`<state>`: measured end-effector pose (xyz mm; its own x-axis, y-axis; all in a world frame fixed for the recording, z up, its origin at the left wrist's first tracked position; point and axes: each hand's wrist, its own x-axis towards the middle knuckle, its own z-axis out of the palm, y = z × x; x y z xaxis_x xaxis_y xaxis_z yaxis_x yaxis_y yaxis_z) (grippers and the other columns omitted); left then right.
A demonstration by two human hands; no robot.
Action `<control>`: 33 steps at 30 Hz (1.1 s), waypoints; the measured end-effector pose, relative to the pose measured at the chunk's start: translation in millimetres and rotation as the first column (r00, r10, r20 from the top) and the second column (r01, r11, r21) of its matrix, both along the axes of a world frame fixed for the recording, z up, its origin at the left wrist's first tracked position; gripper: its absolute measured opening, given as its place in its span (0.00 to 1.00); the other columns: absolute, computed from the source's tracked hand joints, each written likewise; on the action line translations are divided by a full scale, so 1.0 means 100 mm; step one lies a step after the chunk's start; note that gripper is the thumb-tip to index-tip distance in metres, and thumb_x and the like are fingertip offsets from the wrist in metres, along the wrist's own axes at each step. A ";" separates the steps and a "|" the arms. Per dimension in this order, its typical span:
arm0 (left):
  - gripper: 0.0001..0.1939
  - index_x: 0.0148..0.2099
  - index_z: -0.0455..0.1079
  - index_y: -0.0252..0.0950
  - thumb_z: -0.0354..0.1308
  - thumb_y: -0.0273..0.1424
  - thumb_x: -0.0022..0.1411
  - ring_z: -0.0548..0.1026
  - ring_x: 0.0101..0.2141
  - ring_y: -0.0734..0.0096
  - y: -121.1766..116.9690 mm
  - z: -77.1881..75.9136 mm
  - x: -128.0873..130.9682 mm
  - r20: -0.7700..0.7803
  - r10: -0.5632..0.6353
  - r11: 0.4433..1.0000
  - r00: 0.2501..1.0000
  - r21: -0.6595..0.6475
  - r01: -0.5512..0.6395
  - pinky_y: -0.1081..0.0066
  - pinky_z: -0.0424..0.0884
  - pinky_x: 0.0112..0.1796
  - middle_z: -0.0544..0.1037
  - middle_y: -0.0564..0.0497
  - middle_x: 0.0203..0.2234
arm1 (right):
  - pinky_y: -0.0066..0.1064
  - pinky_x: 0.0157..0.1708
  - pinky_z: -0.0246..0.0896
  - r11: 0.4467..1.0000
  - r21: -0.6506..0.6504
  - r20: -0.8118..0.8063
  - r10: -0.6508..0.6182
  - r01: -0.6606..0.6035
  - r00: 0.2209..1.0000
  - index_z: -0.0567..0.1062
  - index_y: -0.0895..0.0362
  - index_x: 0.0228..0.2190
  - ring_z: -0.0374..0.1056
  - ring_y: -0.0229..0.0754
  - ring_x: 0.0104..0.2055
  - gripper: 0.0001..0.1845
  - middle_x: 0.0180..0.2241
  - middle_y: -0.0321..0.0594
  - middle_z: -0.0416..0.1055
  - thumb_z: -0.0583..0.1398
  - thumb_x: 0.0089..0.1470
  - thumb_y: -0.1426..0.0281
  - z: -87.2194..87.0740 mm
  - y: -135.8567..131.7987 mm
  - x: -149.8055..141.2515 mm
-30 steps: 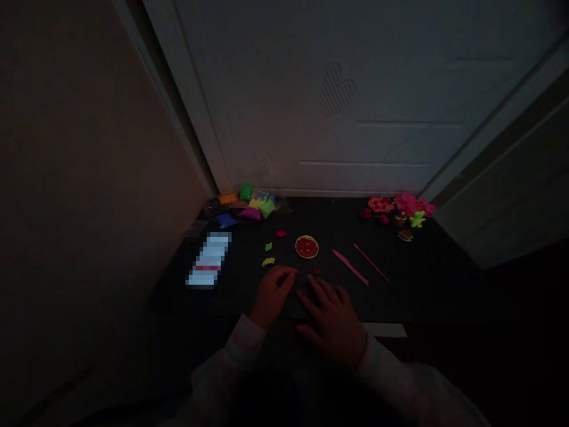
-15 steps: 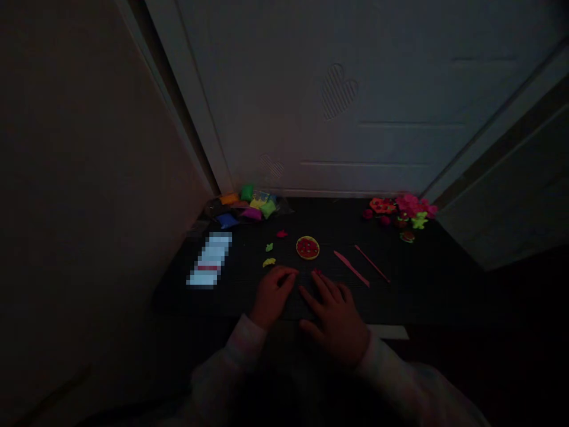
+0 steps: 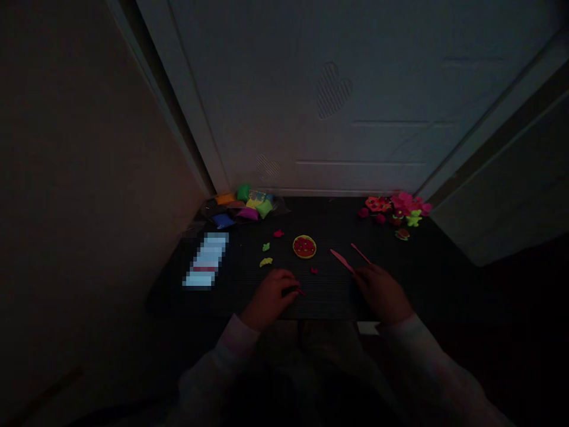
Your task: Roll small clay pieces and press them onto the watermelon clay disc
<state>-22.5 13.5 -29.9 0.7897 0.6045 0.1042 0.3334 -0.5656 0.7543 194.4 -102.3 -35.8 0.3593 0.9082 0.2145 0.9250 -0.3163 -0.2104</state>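
My left hand [image 3: 272,298] rests low over the dark table, thumb and fingers pinched around a thin red strip of modelling clay [image 3: 301,292] whose end pokes out. On the right, my right hand [image 3: 386,295] has its fingers closed at the handle end of a pink clay knife [image 3: 340,259]. Beside the knife lies a thin pink stick tool [image 3: 360,252], its near end hidden by that hand. Between the hands sits a small red clay bit [image 3: 314,271]. Farther back is a round clay pizza [image 3: 304,247] with a yellow rim and red top.
Small yellow [image 3: 265,262], green [image 3: 265,247] and red clay pieces [image 3: 278,233] lie left of the pizza. A lit phone [image 3: 205,261] lies at the left edge. Bagged clay packets [image 3: 246,204] and finished colourful clay figures [image 3: 402,207] stand at the back, before a white door [image 3: 275,89].
My right hand has moved right, from the table's middle to the pink knife, closing on it. The small red bit and the red strip at my left hand now show. The view shifted slightly.
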 end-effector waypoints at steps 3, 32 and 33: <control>0.07 0.34 0.71 0.33 0.54 0.25 0.53 0.67 0.39 0.69 -0.01 -0.02 0.01 -0.020 -0.002 0.999 1.000 0.051 0.003 0.69 0.64 0.41 0.70 0.47 0.36 | 0.30 0.34 0.58 0.999 -0.042 -0.016 -0.008 0.008 1.000 0.73 0.58 0.26 0.65 0.42 0.34 0.12 0.30 0.44 0.70 0.49 0.51 0.72 0.04 0.03 -0.03; 0.13 0.42 0.68 0.36 0.50 0.34 0.56 0.70 0.39 0.70 -0.08 0.08 -0.02 0.067 0.235 0.957 0.970 -0.194 -0.218 0.71 0.65 0.40 0.74 0.50 0.37 | 0.30 0.34 0.59 0.933 0.230 -0.438 0.353 -0.277 0.826 0.68 0.57 0.43 0.62 0.38 0.33 0.17 0.30 0.41 0.63 0.45 0.56 0.68 0.08 0.01 -0.60; 0.12 0.41 0.68 0.36 0.50 0.34 0.55 0.71 0.39 0.70 -0.07 0.09 -0.01 0.057 0.227 0.955 0.972 -0.209 -0.211 0.71 0.66 0.39 0.74 0.50 0.36 | 0.29 0.35 0.59 0.931 0.228 -0.431 0.360 -0.286 0.828 0.67 0.58 0.43 0.62 0.38 0.34 0.17 0.30 0.42 0.64 0.45 0.56 0.69 0.10 0.01 -0.62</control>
